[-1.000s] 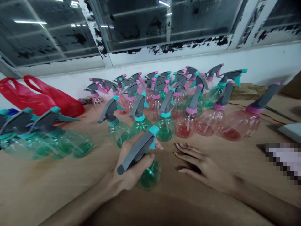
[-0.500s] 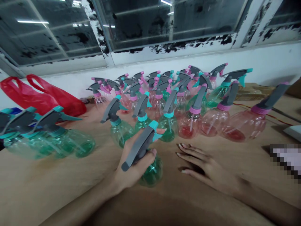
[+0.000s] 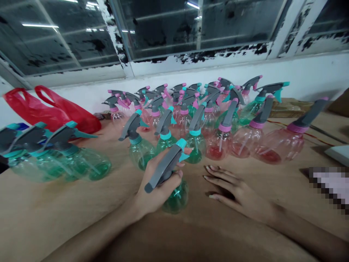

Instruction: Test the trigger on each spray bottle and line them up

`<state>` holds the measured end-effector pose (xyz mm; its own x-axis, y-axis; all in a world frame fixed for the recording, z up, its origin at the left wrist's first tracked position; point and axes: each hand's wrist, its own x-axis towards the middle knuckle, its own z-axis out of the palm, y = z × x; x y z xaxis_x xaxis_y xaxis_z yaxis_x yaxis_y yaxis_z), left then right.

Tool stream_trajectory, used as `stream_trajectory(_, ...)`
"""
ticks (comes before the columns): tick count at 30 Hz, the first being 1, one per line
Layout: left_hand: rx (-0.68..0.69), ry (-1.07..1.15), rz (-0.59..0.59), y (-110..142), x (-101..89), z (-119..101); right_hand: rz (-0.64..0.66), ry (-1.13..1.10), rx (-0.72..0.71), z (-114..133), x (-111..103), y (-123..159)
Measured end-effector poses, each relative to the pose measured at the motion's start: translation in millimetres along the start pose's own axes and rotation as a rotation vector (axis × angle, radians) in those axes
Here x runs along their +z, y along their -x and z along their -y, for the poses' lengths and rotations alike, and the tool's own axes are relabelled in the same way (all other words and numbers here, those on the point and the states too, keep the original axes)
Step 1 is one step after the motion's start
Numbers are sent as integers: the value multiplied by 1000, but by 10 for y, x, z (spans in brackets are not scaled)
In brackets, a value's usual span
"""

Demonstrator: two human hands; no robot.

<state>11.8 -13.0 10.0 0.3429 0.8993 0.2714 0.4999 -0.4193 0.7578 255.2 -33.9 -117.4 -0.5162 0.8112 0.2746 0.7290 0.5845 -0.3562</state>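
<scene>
We had a green bottle (image 3: 176, 202) in our left hand (image 3: 156, 193), its fingers closed around the neck under the grey spray head, in front of the other bottles. Our right hand (image 3: 242, 196) lay palm down on the counter (image 3: 68, 207), fingers loosely spread and holding nothing, just short of three pink bottles (image 3: 216, 151). Further left we saw more green bottles (image 3: 98, 167), near a red bag (image 3: 68, 114).

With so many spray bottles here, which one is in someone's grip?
The green bottle in front of all the other bottles: the left hand is closed around it, while the right hand holds none.
</scene>
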Motion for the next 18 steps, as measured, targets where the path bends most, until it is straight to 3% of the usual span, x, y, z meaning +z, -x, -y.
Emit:
stream_trajectory(9, 37, 124, 8, -6, 8, 10, -20, -21, -7, 3, -5, -8)
stream_trajectory(18, 29, 99, 1, -6, -1, -25, -21, -26, -5, -4, -9, -8)
